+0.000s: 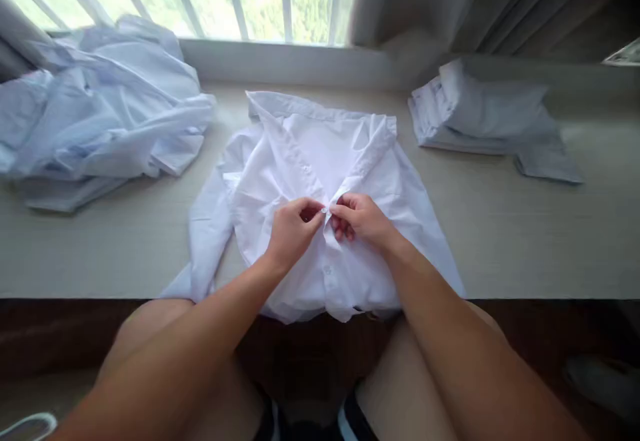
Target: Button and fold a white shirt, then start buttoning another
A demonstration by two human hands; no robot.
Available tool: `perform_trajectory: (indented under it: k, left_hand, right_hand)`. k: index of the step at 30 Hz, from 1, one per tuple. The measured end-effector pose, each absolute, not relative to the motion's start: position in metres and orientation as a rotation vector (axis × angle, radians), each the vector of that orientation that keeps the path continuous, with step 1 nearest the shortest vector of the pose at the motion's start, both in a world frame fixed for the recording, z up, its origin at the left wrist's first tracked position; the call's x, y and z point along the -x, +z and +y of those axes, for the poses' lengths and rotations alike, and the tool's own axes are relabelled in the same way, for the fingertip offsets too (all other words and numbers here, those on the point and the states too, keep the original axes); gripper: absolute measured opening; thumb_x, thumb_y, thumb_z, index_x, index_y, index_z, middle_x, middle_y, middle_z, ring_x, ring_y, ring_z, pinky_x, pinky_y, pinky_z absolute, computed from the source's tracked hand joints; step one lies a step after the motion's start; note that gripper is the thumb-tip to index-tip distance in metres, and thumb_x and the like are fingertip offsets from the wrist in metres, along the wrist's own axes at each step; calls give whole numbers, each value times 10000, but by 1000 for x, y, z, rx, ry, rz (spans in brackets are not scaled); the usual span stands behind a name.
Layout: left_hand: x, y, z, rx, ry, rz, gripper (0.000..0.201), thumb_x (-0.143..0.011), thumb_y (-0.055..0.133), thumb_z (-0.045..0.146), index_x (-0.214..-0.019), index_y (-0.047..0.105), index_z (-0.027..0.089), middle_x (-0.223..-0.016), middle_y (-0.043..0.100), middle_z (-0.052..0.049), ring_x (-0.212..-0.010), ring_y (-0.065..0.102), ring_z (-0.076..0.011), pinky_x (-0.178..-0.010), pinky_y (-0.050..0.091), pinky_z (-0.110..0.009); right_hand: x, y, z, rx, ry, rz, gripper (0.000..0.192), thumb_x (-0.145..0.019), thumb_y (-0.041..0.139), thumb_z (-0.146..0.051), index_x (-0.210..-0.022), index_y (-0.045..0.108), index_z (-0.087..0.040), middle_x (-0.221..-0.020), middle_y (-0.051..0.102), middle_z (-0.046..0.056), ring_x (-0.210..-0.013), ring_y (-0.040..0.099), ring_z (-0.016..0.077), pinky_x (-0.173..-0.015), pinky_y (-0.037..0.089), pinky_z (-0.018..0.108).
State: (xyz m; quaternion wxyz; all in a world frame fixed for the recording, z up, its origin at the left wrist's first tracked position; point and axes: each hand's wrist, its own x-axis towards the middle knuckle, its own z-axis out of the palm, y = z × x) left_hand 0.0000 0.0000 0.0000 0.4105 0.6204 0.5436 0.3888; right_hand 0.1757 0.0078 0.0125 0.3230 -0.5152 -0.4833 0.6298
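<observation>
A white button-up shirt (280, 167) lies front up in front of me, its collar toward the window and its hem over the near edge. The upper front is spread apart in a V, while the lower front is closed, with a button (327, 270) showing there. At the bottom of the V, my left hand (296, 227) pinches a small button (324, 211) at its fingertips. Close against it, my right hand (364, 219) grips the shirt's front edge between thumb and forefinger, other fingers curled. One sleeve stretches out at the left.
A loose heap of white shirts (115, 107) lies at the left on the pale ledge (525, 241). Folded white garments (480, 111) are stacked at the back right. Behind stands a barred window (260, 1), with a grey curtain (525, 7) on the right.
</observation>
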Motion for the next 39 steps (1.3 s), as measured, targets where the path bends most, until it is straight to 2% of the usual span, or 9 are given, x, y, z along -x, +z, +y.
perform_trajectory:
  k: [6,14,18,21,31,39]
  left_hand:
    - [0,3,-2,-1590,951,1391,119,-853,706,253,-901,775,168,-803,764,-28,-708,673,-150,-712,521,-277]
    - [5,5,-2,-1598,938,1385,169,-901,698,309,-949,809,193,-914,803,-42,-819,722,-185,-794,545,-309]
    - [5,5,-1,-1599,938,1395,145,-886,708,286,-931,816,199,-902,805,-36,-826,728,-190,-787,543,-306]
    - [4,8,-1,-1594,923,1397,145,-885,698,282,-917,818,205,-893,806,-32,-824,729,-192,-769,540,-303]
    - [5,12,1,-1606,853,1416,228,-924,637,339,-914,821,204,-890,806,-28,-819,715,-188,-754,509,-294]
    - [7,12,2,-1595,830,1380,217,-885,705,383,-914,825,204,-890,810,-33,-822,730,-199,-750,526,-292]
  right_hand:
    - [-172,12,9,1378,1646,-1234,196,-881,649,-281,-762,575,-143,-630,632,15,-462,626,124,-330,375,164]
    - [-172,18,10,1421,1632,-1196,171,-895,606,-220,-747,582,-138,-619,631,16,-442,603,115,-326,367,167]
    - [-173,16,10,1426,1640,-1205,39,-838,599,-146,-808,622,-133,-619,641,9,-445,612,121,-320,360,168]
    - [-173,14,10,1433,1638,-1233,63,-802,631,-118,-863,640,-133,-628,655,6,-455,621,120,-322,366,163]
    - [-173,15,8,1442,1573,-1320,69,-865,700,-172,-870,648,-128,-650,661,19,-465,623,118,-337,376,159]
    - [-173,7,6,1413,1449,-1422,222,-850,777,-323,-858,647,-143,-620,652,11,-478,602,111,-379,377,167]
